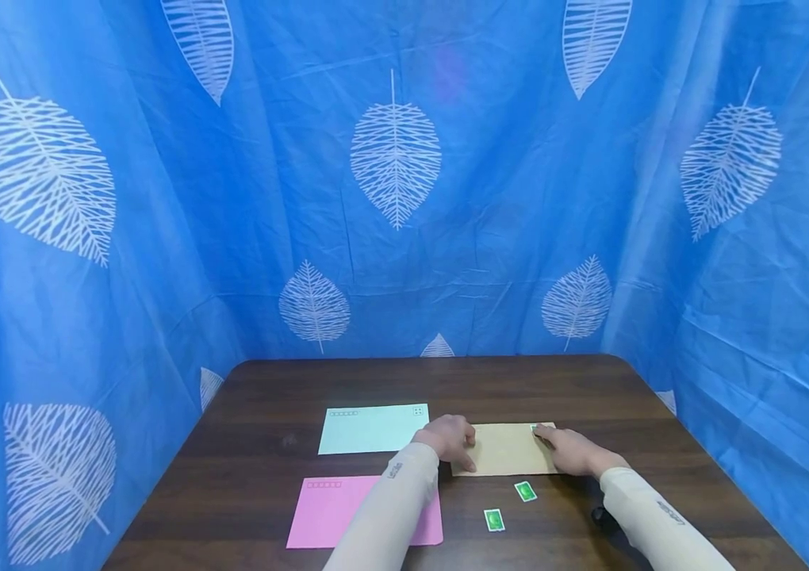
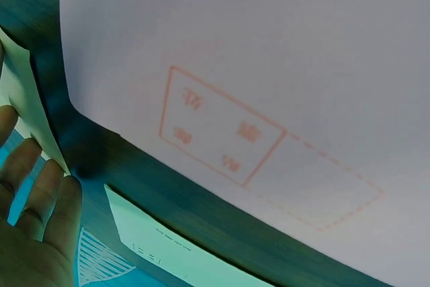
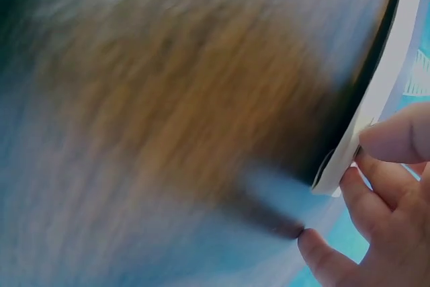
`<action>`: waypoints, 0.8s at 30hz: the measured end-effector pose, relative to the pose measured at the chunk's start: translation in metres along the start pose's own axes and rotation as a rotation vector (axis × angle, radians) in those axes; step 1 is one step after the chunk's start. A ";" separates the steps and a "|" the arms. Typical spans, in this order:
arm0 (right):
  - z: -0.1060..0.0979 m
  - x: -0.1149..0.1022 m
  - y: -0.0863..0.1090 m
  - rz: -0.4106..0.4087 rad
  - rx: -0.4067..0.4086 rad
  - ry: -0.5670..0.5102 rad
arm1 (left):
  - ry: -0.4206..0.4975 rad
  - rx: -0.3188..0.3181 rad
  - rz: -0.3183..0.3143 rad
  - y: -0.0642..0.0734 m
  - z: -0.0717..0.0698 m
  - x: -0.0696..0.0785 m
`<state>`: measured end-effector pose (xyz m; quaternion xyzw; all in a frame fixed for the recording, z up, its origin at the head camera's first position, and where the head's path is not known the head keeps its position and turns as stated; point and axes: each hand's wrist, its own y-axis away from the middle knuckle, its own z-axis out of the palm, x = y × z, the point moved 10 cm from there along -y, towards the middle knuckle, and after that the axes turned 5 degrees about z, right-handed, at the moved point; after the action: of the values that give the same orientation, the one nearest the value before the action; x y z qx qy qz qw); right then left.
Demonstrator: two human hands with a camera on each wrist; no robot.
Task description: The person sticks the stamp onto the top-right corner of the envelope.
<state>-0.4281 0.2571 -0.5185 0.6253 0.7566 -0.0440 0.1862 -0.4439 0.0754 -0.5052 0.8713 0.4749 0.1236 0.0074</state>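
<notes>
A tan envelope [image 1: 500, 450] lies flat on the table between the two hands. My left hand [image 1: 446, 436] rests on its left end, fingers spread and relaxed; in the left wrist view the fingers [image 2: 60, 199] lie against the envelope's edge. At the envelope's upper right corner, the fingertips of my right hand [image 1: 576, 452] press on a small green stamp [image 1: 534, 427], mostly covered by them. The right wrist view shows the fingers [image 3: 366, 203] close about the envelope's corner [image 3: 329, 176], one fingertip touching the table.
Two green stamps with white borders, one [image 1: 525, 492] just below the tan envelope and one [image 1: 494, 520] nearer me, lie on the dark wooden table [image 1: 233, 444]. A mint envelope [image 1: 369, 432] and a pink envelope [image 1: 326, 511] lie to the left. Blue leaf-patterned curtains [image 1: 476, 198] surround the table.
</notes>
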 end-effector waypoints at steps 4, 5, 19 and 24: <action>0.001 0.001 0.000 0.010 -0.006 -0.019 | 0.010 -0.001 0.009 0.000 0.000 0.000; 0.001 0.001 0.000 0.009 -0.007 -0.024 | 0.009 -0.002 0.011 0.000 0.000 0.000; -0.003 -0.012 -0.003 -0.048 0.038 0.090 | 0.019 0.004 0.007 0.002 -0.002 -0.001; -0.002 -0.008 -0.002 -0.037 0.026 0.052 | 0.002 0.006 0.012 0.004 -0.003 0.001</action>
<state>-0.4290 0.2497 -0.5136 0.6145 0.7720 -0.0409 0.1573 -0.4412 0.0737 -0.5017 0.8740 0.4701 0.1231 0.0035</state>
